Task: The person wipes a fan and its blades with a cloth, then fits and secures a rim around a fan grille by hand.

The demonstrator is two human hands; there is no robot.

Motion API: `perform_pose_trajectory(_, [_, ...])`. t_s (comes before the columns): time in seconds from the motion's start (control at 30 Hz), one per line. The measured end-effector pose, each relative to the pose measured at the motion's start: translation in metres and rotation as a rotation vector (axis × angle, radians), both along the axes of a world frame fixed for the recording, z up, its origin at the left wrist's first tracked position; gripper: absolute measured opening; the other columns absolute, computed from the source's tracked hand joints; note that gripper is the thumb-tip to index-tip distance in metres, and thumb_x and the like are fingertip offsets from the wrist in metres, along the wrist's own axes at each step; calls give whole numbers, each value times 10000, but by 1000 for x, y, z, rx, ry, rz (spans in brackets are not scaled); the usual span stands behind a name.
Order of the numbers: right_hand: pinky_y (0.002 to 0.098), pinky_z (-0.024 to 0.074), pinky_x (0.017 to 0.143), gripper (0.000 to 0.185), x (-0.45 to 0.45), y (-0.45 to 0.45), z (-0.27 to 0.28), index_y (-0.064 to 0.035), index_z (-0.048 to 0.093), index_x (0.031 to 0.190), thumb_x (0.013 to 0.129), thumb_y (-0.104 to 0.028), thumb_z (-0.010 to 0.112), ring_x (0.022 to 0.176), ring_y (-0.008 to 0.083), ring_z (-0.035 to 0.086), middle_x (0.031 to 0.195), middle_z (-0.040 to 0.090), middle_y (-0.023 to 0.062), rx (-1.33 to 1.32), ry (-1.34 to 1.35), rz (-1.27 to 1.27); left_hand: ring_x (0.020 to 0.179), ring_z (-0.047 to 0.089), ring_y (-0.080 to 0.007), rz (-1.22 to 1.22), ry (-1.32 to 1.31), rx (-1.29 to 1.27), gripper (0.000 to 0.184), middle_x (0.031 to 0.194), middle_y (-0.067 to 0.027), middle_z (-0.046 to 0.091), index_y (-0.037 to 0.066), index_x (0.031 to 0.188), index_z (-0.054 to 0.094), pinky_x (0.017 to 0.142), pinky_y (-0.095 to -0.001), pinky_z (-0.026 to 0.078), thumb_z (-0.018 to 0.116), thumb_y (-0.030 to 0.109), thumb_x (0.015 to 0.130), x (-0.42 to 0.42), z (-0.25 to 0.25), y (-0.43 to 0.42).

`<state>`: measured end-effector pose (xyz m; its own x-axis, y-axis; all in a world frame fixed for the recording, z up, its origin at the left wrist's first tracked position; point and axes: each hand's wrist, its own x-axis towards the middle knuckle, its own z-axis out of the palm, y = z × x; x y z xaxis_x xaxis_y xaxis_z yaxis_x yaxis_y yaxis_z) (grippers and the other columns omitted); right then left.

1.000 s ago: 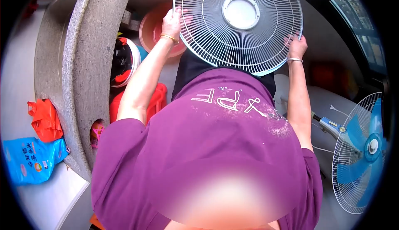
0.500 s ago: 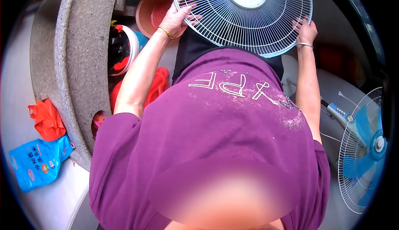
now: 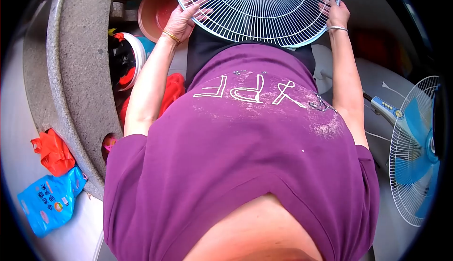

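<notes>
A round, white wire fan grille [image 3: 257, 22] with a pale disc at its centre is held out in front of my body, its far edge cut off by the top of the view. My left hand [image 3: 183, 21] grips the rim on the left, with fingers visible through the wires. On the opposite side, my right hand [image 3: 338, 14] holds the rim, its fingertips also behind the wires. The electric fan [image 3: 415, 157] lies to my right, with blue blades, another wire grille and a control panel with buttons.
A curved stone ledge [image 3: 78, 63] runs along my left. Beside it are a white bucket [image 3: 138, 63] with dark and red contents, a reddish basin [image 3: 153, 13] and red plastic [image 3: 173, 91]. A red bag [image 3: 54, 152] and a blue printed bag [image 3: 52, 202] lie at the far left.
The grille and both hands sit slightly higher and farther left in view. The surroundings shift too as the camera tilts. Both hands keep their hold.
</notes>
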<state>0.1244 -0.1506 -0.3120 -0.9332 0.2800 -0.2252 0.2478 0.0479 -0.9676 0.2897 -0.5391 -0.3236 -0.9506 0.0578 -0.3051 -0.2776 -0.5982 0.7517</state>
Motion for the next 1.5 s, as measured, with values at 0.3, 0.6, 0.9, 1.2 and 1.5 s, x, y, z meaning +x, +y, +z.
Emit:
perform_pose_trajectory(0.3, [312, 528, 661, 231, -13, -8, 42, 31, 499, 1063, 892, -121, 468, 780, 232, 637, 939, 621, 168, 113, 26, 152, 1030, 539, -334, -26, -50, 39, 609, 1186, -228, 468, 56, 1317, 196, 808, -369, 495, 560, 53, 829, 16, 15, 13])
perform_pose_trajectory(0.6, [249, 492, 521, 168, -77, 6, 118, -35, 529, 996, 894, -129, 437, 638, 165, 619, 805, 624, 85, 273, 29, 205, 1033, 534, -322, -13, -44, 157, 732, 1267, -164, 412, 156, 1354, 129, 781, -378, 492, 603, 66, 803, 19, 32, 73])
perform_pose_trajectory(0.9, [275, 498, 508, 155, -76, 52, 92, -49, 529, 962, 896, -169, 455, 611, 172, 612, 815, 618, 89, 256, -65, 209, 1016, 545, -274, -174, -68, 116, 738, 1285, -164, 412, 144, 1347, 159, 824, -370, 492, 627, 69, 781, 17, 25, 88])
perform_pose_trajectory(1.2, [268, 505, 518, 194, -50, 52, 97, -2, 525, 975, 916, -154, 420, 616, 168, 607, 815, 614, 107, 312, -145, 155, 898, 607, -279, -101, -112, 54, 695, 1216, -209, 460, 92, 1314, 199, 707, -289, 539, 628, 41, 770, 16, 55, 93])
perform_pose_trajectory(1.5, [277, 513, 532, 187, -64, 65, 104, -9, 521, 978, 914, -151, 418, 629, 174, 613, 825, 619, 114, 334, -191, 179, 826, 623, -236, -19, -49, -46, 661, 1139, -192, 510, 54, 1311, 191, 663, -245, 515, 583, 4, 781, 15, 69, 114])
